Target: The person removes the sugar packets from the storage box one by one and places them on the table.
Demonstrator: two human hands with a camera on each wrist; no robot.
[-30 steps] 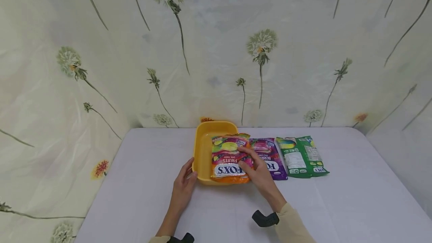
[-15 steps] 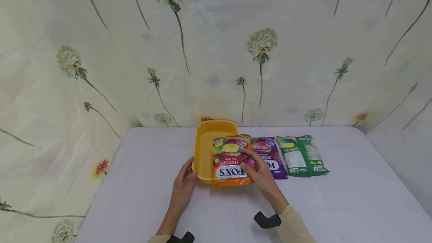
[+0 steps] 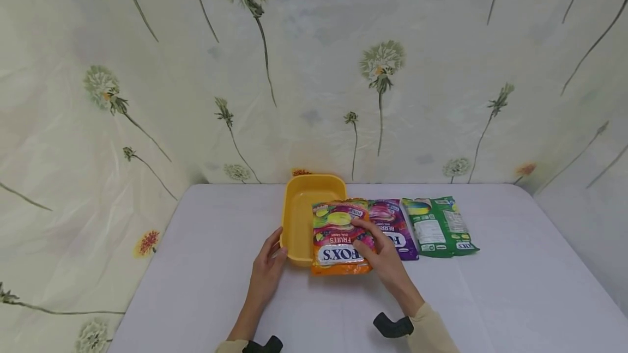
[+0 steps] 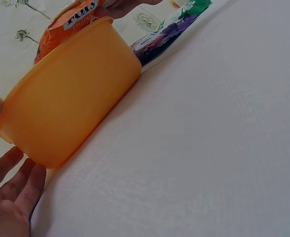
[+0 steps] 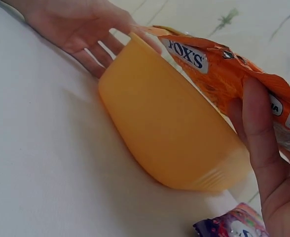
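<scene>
My right hand (image 3: pixel 385 263) grips the right side of an orange Fox's Fruits candy bag (image 3: pixel 338 233), thumb and fingers on it. The bag is over the right part of a yellow plastic basin (image 3: pixel 289 217), its near end past the front rim. In the right wrist view the bag (image 5: pixel 199 74) is above the rim and tilted. My left hand (image 3: pixel 267 274) touches the basin's near left corner with its fingers loosely extended. The left wrist view has those fingertips against the outer wall of the basin (image 4: pixel 76 94).
Right of the basin lies a purple Fox's Berries bag (image 3: pixel 404 244), partly behind my right hand. Beyond it is a green Fox's bag (image 3: pixel 441 227), back side up. A white cloth (image 3: pixel 490 298) covers the table, and a flower-print backdrop (image 3: pixel 314 70) stands behind.
The orange candy bag and my right hand have shifted toward me and slightly right, and more of the basin's inside shows. My left hand and the basin stay in place.
</scene>
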